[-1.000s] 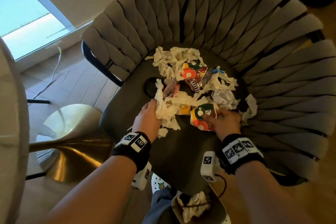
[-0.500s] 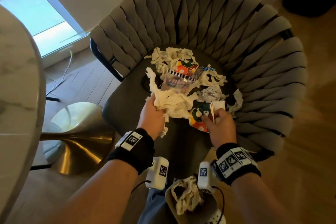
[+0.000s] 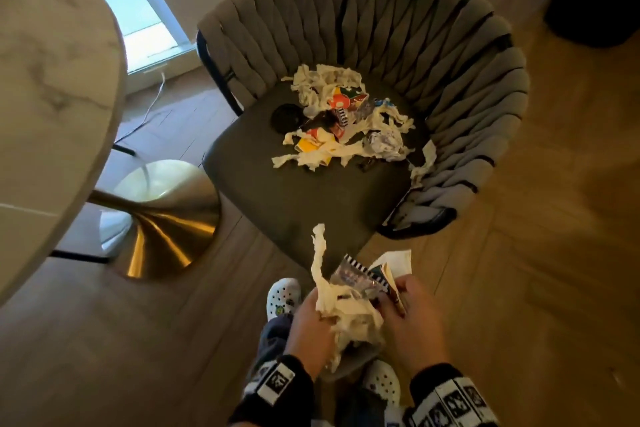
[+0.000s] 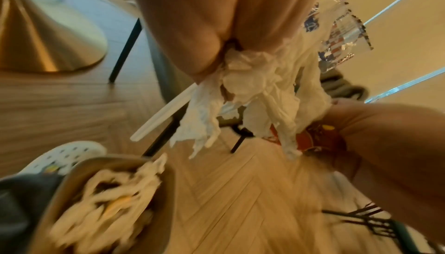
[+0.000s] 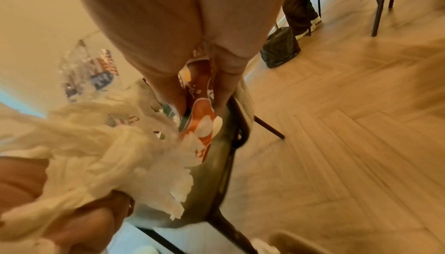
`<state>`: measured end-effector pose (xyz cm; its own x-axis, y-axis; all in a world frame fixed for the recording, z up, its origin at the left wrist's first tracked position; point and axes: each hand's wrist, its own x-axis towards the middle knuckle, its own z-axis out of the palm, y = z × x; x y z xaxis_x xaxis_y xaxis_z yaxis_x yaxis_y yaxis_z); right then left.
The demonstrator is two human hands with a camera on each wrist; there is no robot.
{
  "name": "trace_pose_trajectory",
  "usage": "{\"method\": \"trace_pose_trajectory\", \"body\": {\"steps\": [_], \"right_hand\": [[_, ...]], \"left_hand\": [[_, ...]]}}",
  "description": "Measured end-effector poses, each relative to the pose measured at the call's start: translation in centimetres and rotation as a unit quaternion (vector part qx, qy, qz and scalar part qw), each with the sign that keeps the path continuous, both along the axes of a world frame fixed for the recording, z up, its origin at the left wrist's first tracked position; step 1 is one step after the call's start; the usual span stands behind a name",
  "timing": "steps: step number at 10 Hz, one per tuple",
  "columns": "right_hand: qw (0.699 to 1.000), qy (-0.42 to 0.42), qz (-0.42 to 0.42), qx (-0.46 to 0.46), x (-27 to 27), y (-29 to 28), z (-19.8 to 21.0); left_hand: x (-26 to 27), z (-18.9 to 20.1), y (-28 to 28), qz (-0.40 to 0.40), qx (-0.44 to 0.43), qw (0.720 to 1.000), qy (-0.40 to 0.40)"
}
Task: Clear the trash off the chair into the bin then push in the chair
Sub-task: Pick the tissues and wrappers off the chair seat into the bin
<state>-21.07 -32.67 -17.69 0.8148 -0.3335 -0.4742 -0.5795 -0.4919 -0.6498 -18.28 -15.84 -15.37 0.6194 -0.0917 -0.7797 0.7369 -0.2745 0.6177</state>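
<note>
Both hands have pulled back from chair (image 3: 311, 191) toward body | left hand (image 3: 311, 329) grips tissue (image 3: 332, 302) | right hand (image 3: 412, 319) pinches wrapper (image 5: 199, 125) | bin (image 4: 108, 201) directly below, by the feet, left hand nearer | more trash (image 3: 346, 125) left on seat

Low in the frame, the left hand (image 3: 308, 326) grips crumpled tissue (image 3: 341, 305); the right hand (image 3: 414, 326) holds wrappers (image 3: 374, 276) (partly hidden); trash (image 3: 346, 125) litters the chair (image 3: 311, 191) above.

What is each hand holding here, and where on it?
Left hand grips a wad of white tissue at its bunched middle; right hand pinches an orange printed wrapper by its upper end.
</note>
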Motion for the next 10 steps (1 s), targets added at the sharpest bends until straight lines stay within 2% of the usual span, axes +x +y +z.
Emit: {"method": "trace_pose_trajectory", "body": {"steps": [1,3,4,5,6,7,8,9,10], "right_hand": [[0.999,0.045,0.005,0.002,-4.2,0.1,-3.2],[0.992,0.111,0.044,-0.027,-7.5,1.3,-11.9],[0.986,0.122,0.092,-0.069,-7.3,2.2,-16.5],[0.975,0.120,0.158,-0.098,-6.6,3.3,-20.3],[0.953,0.149,0.241,-0.110,-6.2,4.9,-24.8],[0.927,0.235,0.280,-0.081,-5.4,6.3,-28.8],[0.920,0.317,0.229,-0.034,-4.6,6.4,-29.9],[0.937,0.301,0.174,-0.021,-4.3,5.5,-27.8],[0.949,0.271,0.160,-0.013,-4.2,4.5,-24.1]], "left_hand": [[-5.7,-6.1,0.2,-0.011,0.040,0.999,0.021],[-9.9,-18.0,0.6,-0.049,0.097,0.989,0.102],[-9.4,-24.4,1.1,-0.193,0.158,0.962,0.111],[-7.6,-29.2,1.2,-0.229,0.209,0.940,0.140],[-5.4,-32.8,0.5,-0.208,0.255,0.927,0.179],[-4.0,-34.6,-0.8,-0.079,0.268,0.944,0.173],[-3.2,-34.0,-1.8,0.046,0.238,0.957,0.157],[-3.6,-31.7,-1.3,0.048,0.210,0.957,0.193],[-4.2,-28.4,0.0,-0.004,0.188,0.961,0.204]]}}
